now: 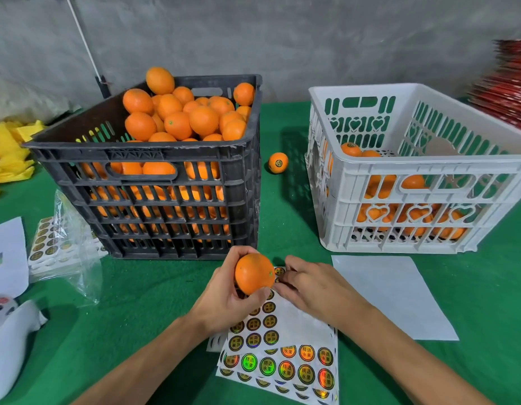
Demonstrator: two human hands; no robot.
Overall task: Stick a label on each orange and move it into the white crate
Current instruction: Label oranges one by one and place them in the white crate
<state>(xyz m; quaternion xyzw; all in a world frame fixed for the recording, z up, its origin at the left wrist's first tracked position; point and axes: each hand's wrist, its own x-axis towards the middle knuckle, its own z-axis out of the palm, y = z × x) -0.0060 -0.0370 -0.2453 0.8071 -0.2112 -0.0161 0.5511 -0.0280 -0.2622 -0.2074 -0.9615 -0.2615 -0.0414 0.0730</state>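
Both forearms come in from the near edge, angled toward centre. Left hand is raised just off the bench, palm up-ish, fingers and thumb curled tight around an orange, which sits above the far left corner of the sticker sheets. Right hand is palm down, fingers bent, tips pressed on the far end of the top sheet right beside the orange; whether it has a sticker pinched, can't tell, fingertips hidden behind the fruit. Sheets are stacked and fanned, near centre, shiny round labels in rows. Black crate far left, heaped with oranges above the rim. White crate far right, partly filled, oranges showing through the side slots and one with a label up near its left wall. One loose labelled orange lies on the green cover between the two crates, touching neither. Blank white sheet lies flat just near of the white crate, right of the right hand. More stickers in a clear plastic bag left of the black crate. Yellow foam nets piled at far left.
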